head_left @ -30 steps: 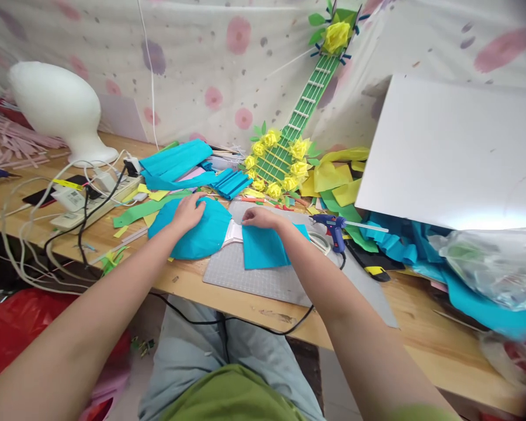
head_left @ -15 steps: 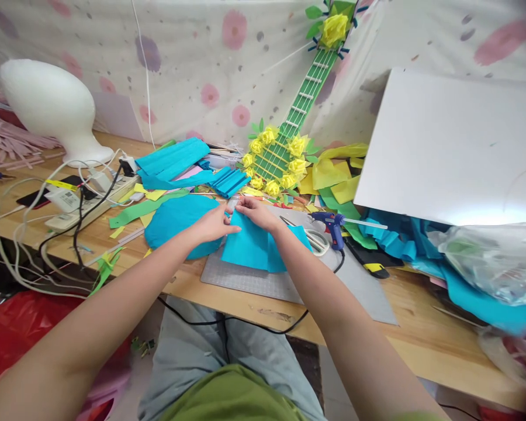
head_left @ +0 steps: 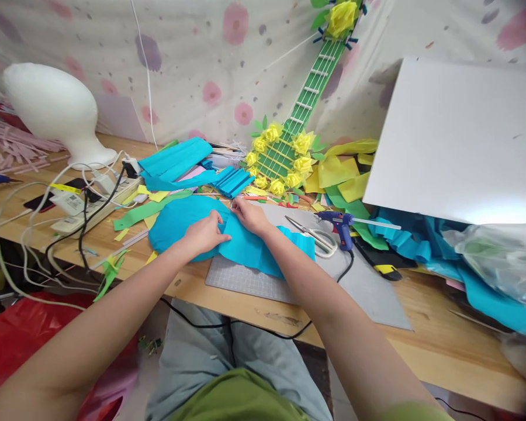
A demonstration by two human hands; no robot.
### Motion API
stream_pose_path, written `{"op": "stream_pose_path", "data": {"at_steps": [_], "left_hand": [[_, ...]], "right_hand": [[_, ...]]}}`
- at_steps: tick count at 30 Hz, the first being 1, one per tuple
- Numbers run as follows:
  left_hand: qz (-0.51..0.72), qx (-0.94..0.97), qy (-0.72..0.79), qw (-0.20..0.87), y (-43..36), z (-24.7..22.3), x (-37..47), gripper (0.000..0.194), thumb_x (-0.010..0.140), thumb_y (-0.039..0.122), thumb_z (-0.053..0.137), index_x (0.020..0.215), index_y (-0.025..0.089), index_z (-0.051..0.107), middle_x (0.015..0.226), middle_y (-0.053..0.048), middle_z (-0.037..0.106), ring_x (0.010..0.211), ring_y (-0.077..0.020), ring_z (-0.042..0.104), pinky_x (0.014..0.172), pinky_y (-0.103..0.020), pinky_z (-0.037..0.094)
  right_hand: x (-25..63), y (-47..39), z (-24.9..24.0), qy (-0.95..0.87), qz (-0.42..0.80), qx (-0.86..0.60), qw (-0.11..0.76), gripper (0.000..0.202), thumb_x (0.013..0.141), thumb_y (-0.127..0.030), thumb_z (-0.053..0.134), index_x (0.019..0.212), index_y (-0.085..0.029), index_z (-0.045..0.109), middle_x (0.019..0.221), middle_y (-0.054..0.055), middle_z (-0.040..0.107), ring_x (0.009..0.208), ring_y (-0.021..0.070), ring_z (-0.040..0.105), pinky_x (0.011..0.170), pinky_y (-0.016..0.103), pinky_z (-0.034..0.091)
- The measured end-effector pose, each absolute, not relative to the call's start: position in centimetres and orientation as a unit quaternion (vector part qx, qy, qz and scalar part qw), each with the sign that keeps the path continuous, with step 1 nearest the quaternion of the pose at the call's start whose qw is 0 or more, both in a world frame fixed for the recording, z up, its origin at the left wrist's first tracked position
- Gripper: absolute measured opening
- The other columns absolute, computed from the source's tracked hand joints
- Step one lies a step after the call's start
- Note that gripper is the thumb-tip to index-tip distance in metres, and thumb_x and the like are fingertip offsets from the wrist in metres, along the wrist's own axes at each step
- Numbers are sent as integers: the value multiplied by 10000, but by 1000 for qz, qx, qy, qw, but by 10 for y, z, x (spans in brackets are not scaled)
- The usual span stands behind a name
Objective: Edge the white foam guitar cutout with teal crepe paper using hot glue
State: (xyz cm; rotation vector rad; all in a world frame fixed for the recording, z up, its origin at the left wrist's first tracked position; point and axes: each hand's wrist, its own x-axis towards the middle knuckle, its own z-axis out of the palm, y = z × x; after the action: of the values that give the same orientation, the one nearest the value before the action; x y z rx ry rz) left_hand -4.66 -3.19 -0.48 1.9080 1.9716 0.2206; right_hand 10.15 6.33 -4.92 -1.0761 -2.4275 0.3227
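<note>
The right hand (head_left: 249, 215) pinches the upper edge of a bright blue crepe-like sheet (head_left: 253, 245). Just beside it, the left hand (head_left: 206, 233) touches a rounded blue piece (head_left: 182, 219) near where the sheet overlaps it; its thumb and forefinger are parted, grasping nothing visible. The sheet spreads from the pinch over part of a gray cutting mat (head_left: 249, 283), toward the right forearm. Past that forearm lie scissors (head_left: 326, 245) with pale handles, then a blue glue gun (head_left: 342, 225) holding a white stick. Beyond the hands, a green paper-like stringed instrument (head_left: 300, 111) trimmed with yellow flowers stands against a spotted curtain (head_left: 193, 58). Left of the hands are a cable-filled power strip (head_left: 100, 204) and, farther back, a white foam head (head_left: 52, 105).
</note>
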Motion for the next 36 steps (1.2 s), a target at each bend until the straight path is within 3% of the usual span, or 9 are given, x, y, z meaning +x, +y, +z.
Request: {"op": "stream_pose_path", "data": {"at_steps": [8,21,36], "left_hand": [[56,682,708,172,-28,-3,-44,365,736,425,607,972,208,432,866,-29,667,889,-226,615,622,-284,397],[-47,688,718,95,-29,5,-31,391,740,405,620,1029,179,484,966,-126,646,936,-297,605,698,-335,424],[-31,710,698,82,-26,-6,-40,358,724,474,613,943,213,503,913,-82,652,876,-284,611,654,-331,412]], "right_hand": [[96,73,-53,-890,81,-403,198,202,913,-351,352,1007,-224,477,1028,51,615,859,186,565,602,259,344],[92,73,-64,-890,88,-413,174,208,903,-376,380,1029,-223,441,1056,57,623,864,206,581,574,271,358],[91,75,-66,-867,88,-465,155,204,901,-353,380,1049,-218,419,1015,80,647,830,237,607,585,295,370]]}}
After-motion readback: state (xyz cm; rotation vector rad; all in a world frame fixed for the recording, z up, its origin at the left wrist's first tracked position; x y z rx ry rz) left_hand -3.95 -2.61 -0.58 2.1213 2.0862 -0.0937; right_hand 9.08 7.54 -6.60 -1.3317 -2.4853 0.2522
